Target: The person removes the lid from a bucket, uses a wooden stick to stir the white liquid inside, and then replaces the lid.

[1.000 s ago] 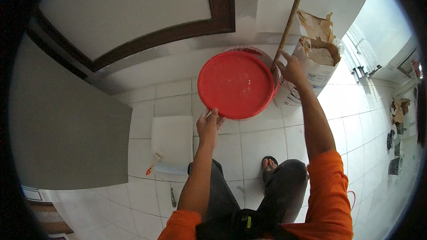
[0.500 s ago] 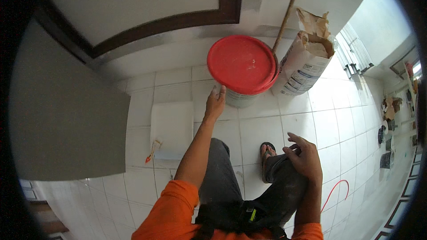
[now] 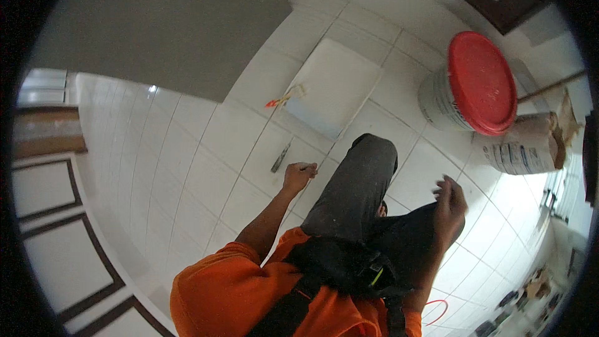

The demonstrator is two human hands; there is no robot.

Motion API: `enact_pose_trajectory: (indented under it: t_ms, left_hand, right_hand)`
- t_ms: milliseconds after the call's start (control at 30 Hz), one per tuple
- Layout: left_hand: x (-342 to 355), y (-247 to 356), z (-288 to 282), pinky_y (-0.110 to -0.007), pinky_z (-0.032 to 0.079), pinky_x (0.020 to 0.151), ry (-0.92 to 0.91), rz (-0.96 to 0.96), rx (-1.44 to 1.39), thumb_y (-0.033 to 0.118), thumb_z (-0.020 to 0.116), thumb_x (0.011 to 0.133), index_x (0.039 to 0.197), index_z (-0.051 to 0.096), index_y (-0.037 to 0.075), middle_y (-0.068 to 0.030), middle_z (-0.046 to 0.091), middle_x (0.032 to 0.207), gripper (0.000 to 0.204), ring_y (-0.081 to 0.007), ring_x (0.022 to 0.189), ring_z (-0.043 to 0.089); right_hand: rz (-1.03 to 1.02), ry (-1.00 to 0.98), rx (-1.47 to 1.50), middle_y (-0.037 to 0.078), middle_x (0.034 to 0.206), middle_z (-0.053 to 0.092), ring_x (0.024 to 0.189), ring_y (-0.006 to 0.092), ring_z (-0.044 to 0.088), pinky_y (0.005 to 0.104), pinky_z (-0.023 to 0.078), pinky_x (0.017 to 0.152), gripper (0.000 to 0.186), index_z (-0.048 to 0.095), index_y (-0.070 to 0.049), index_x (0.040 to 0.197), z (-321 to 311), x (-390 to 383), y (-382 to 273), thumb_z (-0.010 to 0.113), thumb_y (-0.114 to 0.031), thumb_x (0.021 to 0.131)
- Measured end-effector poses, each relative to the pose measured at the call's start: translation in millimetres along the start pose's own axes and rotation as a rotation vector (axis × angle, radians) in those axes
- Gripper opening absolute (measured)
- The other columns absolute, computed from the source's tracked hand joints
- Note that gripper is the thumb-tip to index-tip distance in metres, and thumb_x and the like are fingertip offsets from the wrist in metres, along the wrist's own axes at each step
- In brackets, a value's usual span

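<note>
My left hand is above the white tiles beside my left knee, its fingers curled in and nothing visible in them. Nearest to it lies a slim dark tool, perhaps a utility knife, flat on the floor. My right hand hangs by my right knee with loosely bent, parted fingers and no object in it. Farther off stands a pale bucket under a red lid, touched by neither hand. A paintbrush with a red-orange tip rests at the edge of a flat white panel.
Next to the bucket is an opened paper sack, a wooden stick leaning behind it. A large grey board fills the upper left. A thin red hose lies at lower right. Assorted items sit farther right.
My left hand has left the red lid and drawn back beside my left knee, its fingers now curled. The view has turned leftward, so bucket and sack appear farther right.
</note>
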State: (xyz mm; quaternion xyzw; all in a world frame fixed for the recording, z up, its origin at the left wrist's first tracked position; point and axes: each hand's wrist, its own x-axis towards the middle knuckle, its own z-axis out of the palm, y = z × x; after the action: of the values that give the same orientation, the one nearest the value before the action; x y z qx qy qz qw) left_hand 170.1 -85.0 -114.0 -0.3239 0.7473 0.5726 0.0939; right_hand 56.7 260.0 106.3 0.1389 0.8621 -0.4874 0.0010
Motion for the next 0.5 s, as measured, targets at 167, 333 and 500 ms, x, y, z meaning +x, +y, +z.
enact_pose_trajectory:
  t_ms: [167,333,500]
  left_hand:
    - [-34.3,-121.2,-22.1,-0.039,0.056,0.070,0.230,0.196,0.712,0.036,0.063,0.097,0.083,0.074,-0.001,-0.0155,0.073,0.078,0.041,-0.0235,0.072,0.071]
    - [6.5,-95.5,-28.9,-0.046,0.051,0.095,0.499,0.038,0.394,0.028,0.071,0.090,0.129,0.058,0.003,-0.0205,0.066,0.122,0.048,-0.0373,0.111,0.063]
    - [61.1,-122.2,-40.2,-0.046,0.042,0.109,0.368,0.020,0.680,0.027,0.073,0.087,0.150,0.036,0.008,-0.0217,0.051,0.144,0.075,-0.0363,0.132,0.049]
  right_hand:
    - [-0.262,-0.448,-0.605,0.015,0.090,0.074,0.082,0.0259,0.073,0.0386,0.056,0.076,0.029,0.072,-0.008,0.115,71.1,57.4,24.9,0.068,-0.026,0.093]
    - [-0.389,-0.643,-0.509,0.015,0.092,0.075,0.084,0.0294,0.073,0.0405,0.056,0.076,0.028,0.073,-0.008,0.110,105.3,79.2,29.1,0.068,-0.029,0.092]
    - [-0.521,-0.845,-0.404,0.015,0.095,0.075,0.081,0.0280,0.074,0.0388,0.057,0.075,0.029,0.071,-0.007,0.112,140.4,64.6,17.9,0.070,-0.028,0.091]
